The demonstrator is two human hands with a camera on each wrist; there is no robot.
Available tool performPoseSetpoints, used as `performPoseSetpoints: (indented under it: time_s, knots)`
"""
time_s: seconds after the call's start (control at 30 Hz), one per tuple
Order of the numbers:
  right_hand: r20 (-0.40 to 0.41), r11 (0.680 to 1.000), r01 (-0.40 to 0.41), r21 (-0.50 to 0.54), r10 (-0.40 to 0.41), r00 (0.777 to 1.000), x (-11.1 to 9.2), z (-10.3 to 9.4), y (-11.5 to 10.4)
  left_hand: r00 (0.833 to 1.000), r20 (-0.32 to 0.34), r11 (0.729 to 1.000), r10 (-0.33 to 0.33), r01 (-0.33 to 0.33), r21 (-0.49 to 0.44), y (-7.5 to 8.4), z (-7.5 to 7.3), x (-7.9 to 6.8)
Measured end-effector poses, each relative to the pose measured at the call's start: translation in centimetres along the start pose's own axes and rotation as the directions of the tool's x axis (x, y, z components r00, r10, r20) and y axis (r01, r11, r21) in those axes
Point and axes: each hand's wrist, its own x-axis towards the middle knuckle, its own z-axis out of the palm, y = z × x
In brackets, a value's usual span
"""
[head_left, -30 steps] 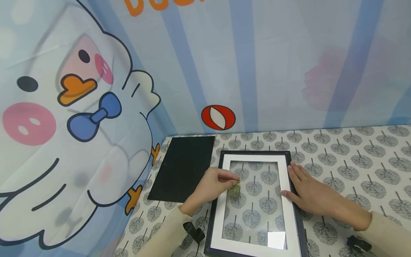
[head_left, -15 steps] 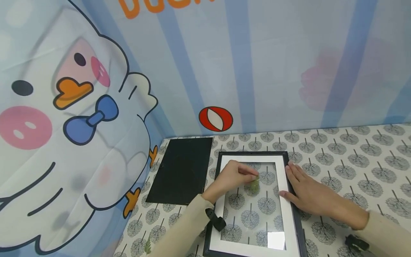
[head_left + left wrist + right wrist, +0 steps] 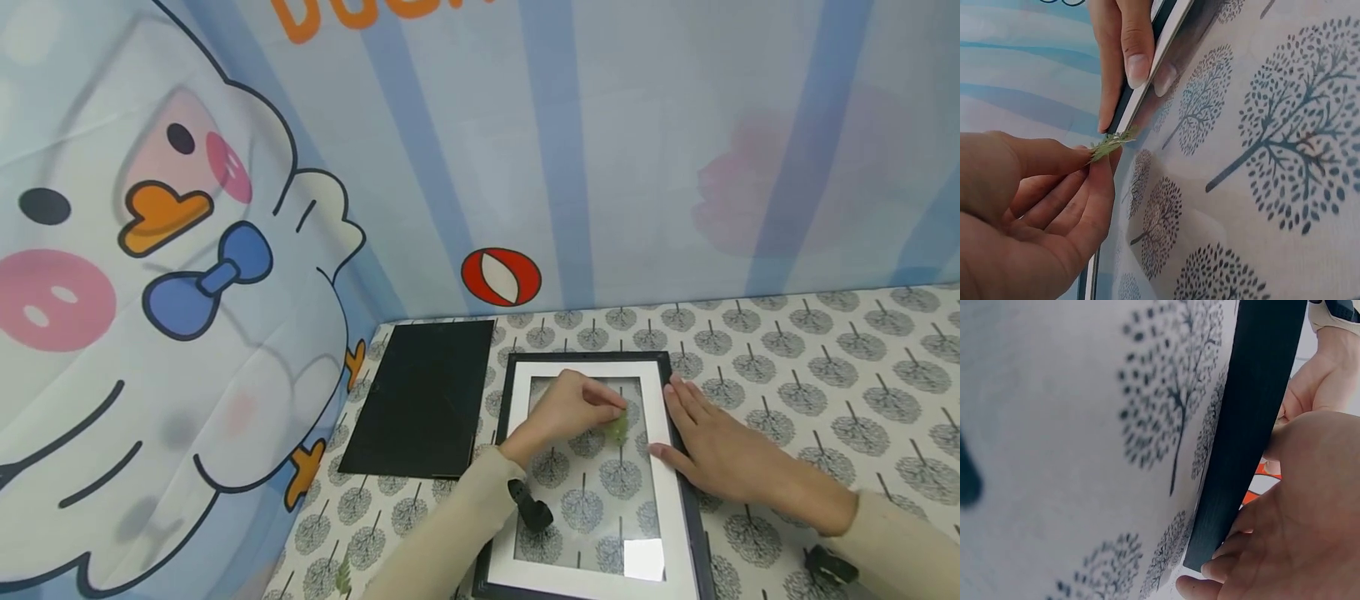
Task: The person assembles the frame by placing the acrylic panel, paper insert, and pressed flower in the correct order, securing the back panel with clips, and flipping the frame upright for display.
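Note:
A picture frame (image 3: 592,357) with a black rim, a white mat and a clear pane lies flat on the patterned cloth. Over the upper right part of the pane, my left hand (image 3: 573,408) pinches a small green leaf sprig (image 3: 618,429) between thumb and fingers. The left wrist view shows the sprig (image 3: 1110,145) at the fingertips; whether it touches the pane, I cannot tell. My right hand (image 3: 720,442) rests along the frame's right side, fingers straight, with the thumb on the white mat. In the right wrist view, its fingers touch the frame's black side (image 3: 1244,425).
Left of the frame lies a flat black board (image 3: 420,396). A fern-like leaf (image 3: 342,577) is on the tree-print cloth (image 3: 795,375) near the front, beside the left sleeve. A cartoon-printed curtain (image 3: 637,167) stands behind and to the left.
My left hand has moved right with the leaf sprig, from the pane's left edge to its upper right part. The right hand stays on the frame. The fern-like leaf has come into view.

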Motion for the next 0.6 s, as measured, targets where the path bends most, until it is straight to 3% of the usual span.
performPoseSetpoints:
  time_s: [0.37, 0.6]
  knots:
    - [-0.01, 1.0, 0.009, 0.02, -0.008, 1.0, -0.02, 0.17, 0.07, 0.999, -0.045, 1.0, -0.005, 0.006, 0.02, 0.06, 0.64, 0.18]
    - [-0.02, 1.0, 0.013, 0.018, -0.013, 1.0, 0.0, 0.16, 0.23, 0.997, -0.074, 0.995, 0.018, -0.011, 0.103, 0.33, 0.69, 0.27]
